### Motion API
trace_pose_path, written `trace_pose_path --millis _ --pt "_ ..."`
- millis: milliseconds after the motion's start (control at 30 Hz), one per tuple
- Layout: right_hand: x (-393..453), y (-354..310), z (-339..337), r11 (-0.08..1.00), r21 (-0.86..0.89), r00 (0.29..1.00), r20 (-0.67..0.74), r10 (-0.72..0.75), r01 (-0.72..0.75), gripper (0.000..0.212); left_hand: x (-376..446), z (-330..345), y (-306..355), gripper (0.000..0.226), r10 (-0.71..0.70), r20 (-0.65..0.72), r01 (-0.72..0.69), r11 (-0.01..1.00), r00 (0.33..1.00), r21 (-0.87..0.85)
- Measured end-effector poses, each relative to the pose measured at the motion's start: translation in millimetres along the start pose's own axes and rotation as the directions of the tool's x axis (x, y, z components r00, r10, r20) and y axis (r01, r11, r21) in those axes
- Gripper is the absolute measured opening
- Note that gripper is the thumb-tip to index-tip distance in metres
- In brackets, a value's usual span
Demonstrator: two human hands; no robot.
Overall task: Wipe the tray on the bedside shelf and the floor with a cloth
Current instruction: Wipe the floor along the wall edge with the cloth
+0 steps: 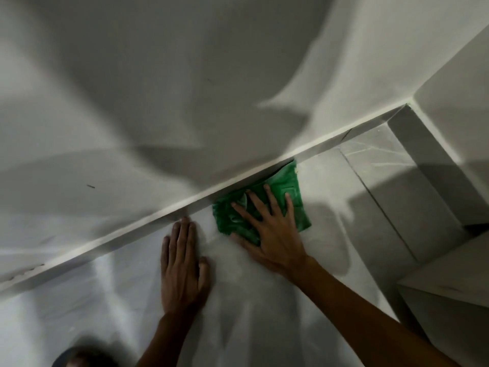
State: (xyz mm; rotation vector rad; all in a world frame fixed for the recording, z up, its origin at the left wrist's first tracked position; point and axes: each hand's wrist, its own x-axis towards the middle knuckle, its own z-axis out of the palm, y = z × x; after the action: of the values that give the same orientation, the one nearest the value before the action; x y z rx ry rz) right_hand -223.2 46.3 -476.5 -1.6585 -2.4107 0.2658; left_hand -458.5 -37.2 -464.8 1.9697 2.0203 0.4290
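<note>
A person's left hand (182, 263) lies flat, palm down and fingers together, on the pale tiled floor (264, 300) at lower centre of the frame, its fingertips just short of the white skirting (111, 238) that runs diagonally from lower left to upper right; above that strip a blank white wall (158, 88) fills the upper left and centre, crossed by soft shadows; just right of the left hand, at centre right, the right hand (272, 229) presses down with fingers spread wide on a crumpled green cloth (299, 197), which lies on the floor with its far edge against the foot of the skirting; the two hands are near each other but not touching, and neither grips anything, the cloth being pinned under the open palm; at the far right, white panels (449, 75) of a fitted unit close the corner; no tray is in view; a dark blurred shape sits at the lower-left edge, too indistinct to identify
</note>
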Motion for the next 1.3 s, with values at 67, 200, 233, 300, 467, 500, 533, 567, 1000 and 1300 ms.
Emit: trace_pose_path --millis 67,200,233,300,467,500,533,567,1000,1300 --pt "1 -10 0 0.988 0.028 0.988 -0.023 0.153 -0.152 0.068 0 -1 2 0.082 -0.009 0.008 0.010 1.000 1.000 -0.006" --pt "0 -57 13 0.984 0.132 0.993 -0.007 0.117 -0.115 0.065 2 -4 5 0.082 -0.026 0.005 0.026 0.999 1.000 -0.029" --pt "-1 -57 14 0.990 0.140 1.000 0.005 0.016 -0.016 0.063 1 -4 4 0.082 -0.025 0.007 0.025 0.999 1.000 -0.033" --pt "1 -41 12 0.987 0.129 0.994 0.028 -0.102 0.097 0.060 0 -5 4 0.083 -0.032 0.006 0.032 0.998 0.999 -0.048" --pt "9 -19 10 0.995 0.064 0.997 -0.026 0.072 -0.070 0.055 -2 -2 2 0.082 -0.071 -0.032 0.067 0.991 0.997 -0.112" --pt "8 -20 12 0.993 0.069 0.994 -0.039 0.099 -0.096 0.054 -2 -1 1 0.082 -0.068 -0.031 0.064 0.992 0.997 -0.111" --pt "8 -23 13 0.991 0.076 0.992 -0.046 0.116 -0.113 0.054 -2 0 1 0.082 -0.067 -0.027 0.064 0.992 0.997 -0.110" --pt "8 -27 13 0.989 0.081 0.991 -0.043 0.130 -0.126 0.056 -2 1 1 0.082 -0.070 -0.022 0.068 0.991 0.997 -0.112" --pt "-4 -67 -9 0.967 0.257 0.992 0.124 -0.035 0.002 0.036 -15 -15 0 0.077 -0.188 -0.041 0.169 0.945 0.981 -0.279" --pt "-56 -52 -102 0.211 0.576 0.612 0.721 0.325 -0.790 0.049 -13 -42 -5 0.082 -0.065 0.114 0.089 0.970 0.991 -0.225"
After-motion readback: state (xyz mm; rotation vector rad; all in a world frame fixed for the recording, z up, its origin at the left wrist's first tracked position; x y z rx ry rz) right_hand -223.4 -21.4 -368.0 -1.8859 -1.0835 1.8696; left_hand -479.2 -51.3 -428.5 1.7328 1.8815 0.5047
